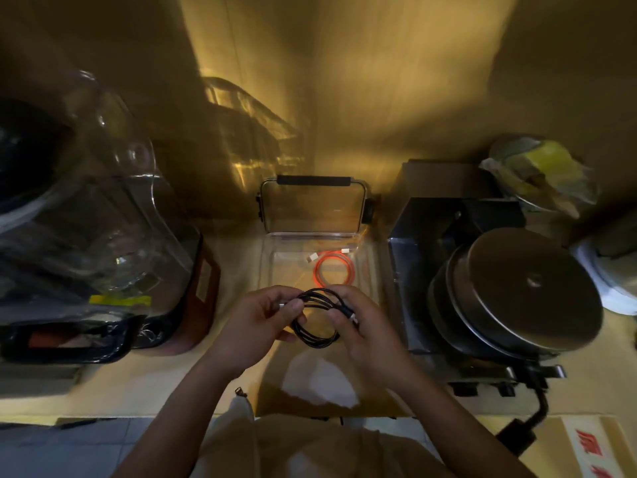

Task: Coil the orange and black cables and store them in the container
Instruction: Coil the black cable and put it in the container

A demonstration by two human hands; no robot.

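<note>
A coiled black cable [315, 334] hangs between both my hands, just in front of the clear container [374, 270]. My left hand [256, 322] pinches the coil's left side near a silver plug. On the coil's right side, my right hand [362, 326] grips the loops with another plug at its fingers. Inside the container lies the orange cable [332, 270], wound in a ring with its two white plugs at the far side. The container's clear lid [312, 208] stands upright at its back, with a black handle on top.
A large clear blender jar and dark clutter [96, 236] fill the left of the counter. On the right stands a metal appliance with a round steel lid [520, 291], its cord running to the front edge. Bagged items [541, 170] sit at the back right.
</note>
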